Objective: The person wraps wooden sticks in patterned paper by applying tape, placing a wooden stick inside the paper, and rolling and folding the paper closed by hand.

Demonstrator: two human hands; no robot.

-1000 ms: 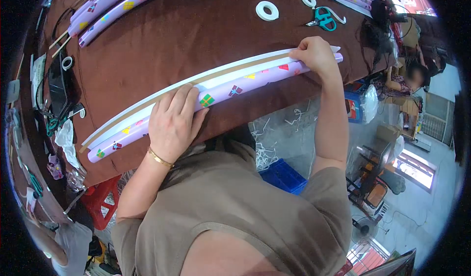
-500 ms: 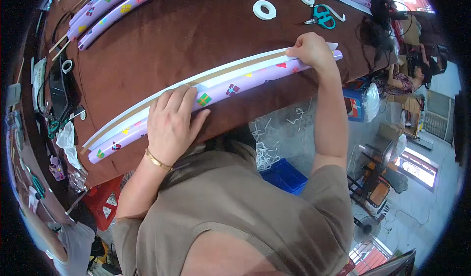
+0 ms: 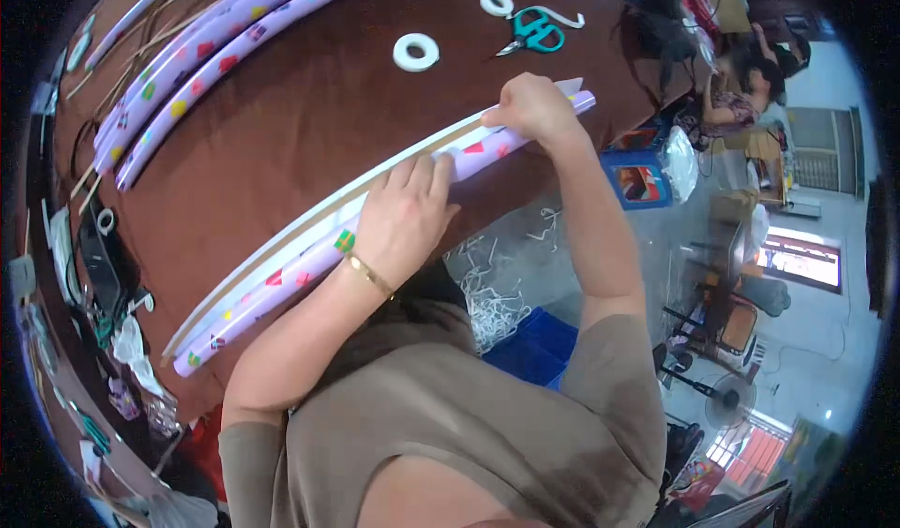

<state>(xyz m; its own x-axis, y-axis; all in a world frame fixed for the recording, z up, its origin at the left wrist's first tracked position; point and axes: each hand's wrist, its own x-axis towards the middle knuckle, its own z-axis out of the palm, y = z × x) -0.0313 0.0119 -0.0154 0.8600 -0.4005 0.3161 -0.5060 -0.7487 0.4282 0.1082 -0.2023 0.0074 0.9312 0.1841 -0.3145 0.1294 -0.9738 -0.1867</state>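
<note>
A roll of lilac gift wrapping paper (image 3: 281, 289) with a coloured present pattern lies diagonally in front of me. Its white edge carries a long tan strip (image 3: 281, 233). My left hand (image 3: 405, 211) rests across the middle of the roll, fingers lying over the paper and thumb out on the near side. Near the far right end, my right hand (image 3: 534, 111) is closed on the paper's edge, thumb by the end of the tan strip. What lies under its curled fingers is hidden.
On the brown cloth (image 3: 281, 143) lie a white tape roll (image 3: 415, 52), a smaller tape roll (image 3: 496, 4) and teal-handled scissors (image 3: 536, 34). More wrapping rolls (image 3: 206, 59) lie at upper left. A blue bin (image 3: 530, 350) and white scraps (image 3: 492, 312) are below. Another person (image 3: 741, 106) sits at right.
My left hand has slid rightward along the roll, nearer my right hand. The right hand still holds near the right end. The camera view has shifted.
</note>
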